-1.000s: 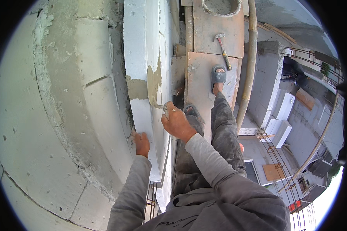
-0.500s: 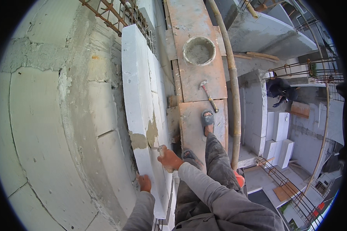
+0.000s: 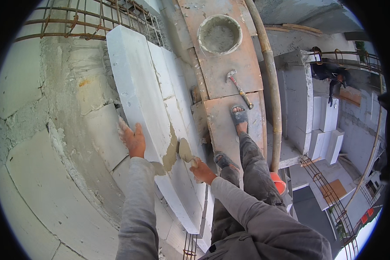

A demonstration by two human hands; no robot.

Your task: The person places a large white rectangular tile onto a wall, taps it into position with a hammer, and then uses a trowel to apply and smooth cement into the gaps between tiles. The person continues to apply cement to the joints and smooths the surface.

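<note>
Both hands are busy as I watch: the left hand [image 3: 135, 141] lies flat and open against the far face of the long white aerated-concrete block [image 3: 138, 95], steadying it, while the right hand [image 3: 202, 172] is closed around the handle of a small steel trowel [image 3: 186, 151] just ahead of it. I judge the work early, since only one grey mortar patch [image 3: 171, 151] beside the trowel blade is spread and the block's face beyond stays bare.
</note>
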